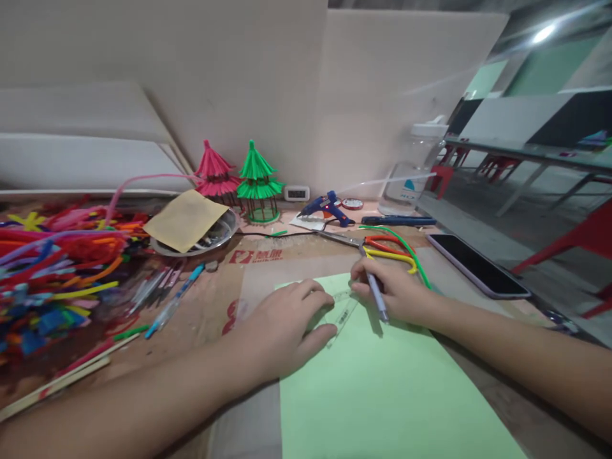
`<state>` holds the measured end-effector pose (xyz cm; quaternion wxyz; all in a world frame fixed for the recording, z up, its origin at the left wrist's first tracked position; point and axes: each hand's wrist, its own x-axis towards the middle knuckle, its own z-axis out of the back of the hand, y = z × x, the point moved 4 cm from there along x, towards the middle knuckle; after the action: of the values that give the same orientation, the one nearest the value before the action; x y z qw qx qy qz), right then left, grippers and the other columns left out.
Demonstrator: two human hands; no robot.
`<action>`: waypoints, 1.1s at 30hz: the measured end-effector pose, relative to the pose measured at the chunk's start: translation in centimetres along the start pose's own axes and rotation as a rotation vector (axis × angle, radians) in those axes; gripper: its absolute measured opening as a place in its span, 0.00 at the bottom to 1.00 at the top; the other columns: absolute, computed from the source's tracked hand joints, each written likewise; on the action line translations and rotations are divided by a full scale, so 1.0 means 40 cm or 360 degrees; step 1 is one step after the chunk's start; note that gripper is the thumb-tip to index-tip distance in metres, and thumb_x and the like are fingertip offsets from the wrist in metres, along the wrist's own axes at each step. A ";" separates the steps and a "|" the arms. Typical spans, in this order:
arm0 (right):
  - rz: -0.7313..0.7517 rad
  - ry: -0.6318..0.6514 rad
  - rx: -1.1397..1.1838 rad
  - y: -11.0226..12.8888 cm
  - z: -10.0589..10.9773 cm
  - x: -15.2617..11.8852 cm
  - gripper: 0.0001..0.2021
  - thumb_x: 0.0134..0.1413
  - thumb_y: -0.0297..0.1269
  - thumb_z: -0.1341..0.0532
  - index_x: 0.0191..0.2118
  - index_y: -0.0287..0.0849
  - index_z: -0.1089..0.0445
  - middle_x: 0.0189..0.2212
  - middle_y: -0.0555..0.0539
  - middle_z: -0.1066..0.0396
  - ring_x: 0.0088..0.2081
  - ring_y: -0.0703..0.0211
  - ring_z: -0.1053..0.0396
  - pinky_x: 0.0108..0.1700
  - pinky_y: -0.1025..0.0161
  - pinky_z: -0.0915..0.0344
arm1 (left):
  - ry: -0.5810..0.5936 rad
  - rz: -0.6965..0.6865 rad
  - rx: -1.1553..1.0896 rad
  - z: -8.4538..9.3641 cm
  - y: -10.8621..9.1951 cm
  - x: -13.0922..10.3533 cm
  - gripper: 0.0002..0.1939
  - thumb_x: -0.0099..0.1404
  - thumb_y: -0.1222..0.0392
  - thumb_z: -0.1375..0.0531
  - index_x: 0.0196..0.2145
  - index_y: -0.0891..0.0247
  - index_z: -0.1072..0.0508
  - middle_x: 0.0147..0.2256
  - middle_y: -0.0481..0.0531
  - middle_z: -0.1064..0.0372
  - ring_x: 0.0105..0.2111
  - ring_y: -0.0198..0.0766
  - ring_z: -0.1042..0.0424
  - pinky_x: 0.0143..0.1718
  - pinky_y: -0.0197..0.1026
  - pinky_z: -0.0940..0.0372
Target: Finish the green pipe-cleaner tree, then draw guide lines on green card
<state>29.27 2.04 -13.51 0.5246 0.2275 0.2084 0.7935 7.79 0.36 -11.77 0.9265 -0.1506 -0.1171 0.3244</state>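
A sheet of light green paper (382, 395) lies on the table in front of me. My left hand (291, 325) rests on its left part, thumb and fingers apart, over a clear ruler (343, 319) with dark markings, which looks like a set square. The hand hides part of the ruler. Near the paper's far edge, my right hand (389, 287) has its fingers closed around a pale purple pen (377, 296). The ruler's far end reaches close to those fingertips. Whether the pen touches the paper I cannot tell.
Scissors (389, 245), a green pipe cleaner (414, 248), a blue glue gun (329, 207) and a phone (478, 264) lie beyond and right. A bottle (408, 169) and two small pagodas, green (258, 178) and pink (215, 172), stand behind. Colourful pipe cleaners (57, 268) heap at left.
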 end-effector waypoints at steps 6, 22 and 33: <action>-0.0013 -0.0006 0.0082 -0.010 0.002 0.004 0.09 0.63 0.44 0.42 0.42 0.45 0.34 0.26 0.53 0.35 0.28 0.59 0.38 0.32 0.63 0.43 | -0.0019 0.0004 0.0037 0.005 -0.002 -0.002 0.16 0.73 0.52 0.42 0.53 0.60 0.28 0.51 0.56 0.29 0.51 0.51 0.28 0.51 0.53 0.32; 0.0087 0.0195 -0.0019 -0.002 0.036 -0.022 0.08 0.62 0.39 0.41 0.44 0.43 0.34 0.36 0.47 0.29 0.36 0.55 0.32 0.39 0.59 0.38 | -0.0098 -0.0292 0.0334 0.013 -0.038 -0.027 0.14 0.76 0.53 0.46 0.45 0.62 0.25 0.45 0.57 0.26 0.44 0.48 0.27 0.45 0.51 0.33; 0.0382 0.0042 -0.0030 0.008 0.040 -0.071 0.10 0.61 0.39 0.35 0.45 0.43 0.33 0.36 0.45 0.29 0.36 0.55 0.34 0.39 0.59 0.37 | -0.0098 -0.0362 0.0475 -0.019 -0.120 -0.047 0.07 0.74 0.58 0.45 0.39 0.61 0.29 0.44 0.58 0.25 0.42 0.50 0.26 0.44 0.52 0.29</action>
<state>30.93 -0.55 -12.44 0.4252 0.2354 0.1789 0.8554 9.31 -4.57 -10.99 0.9652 0.0127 -0.1124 0.2359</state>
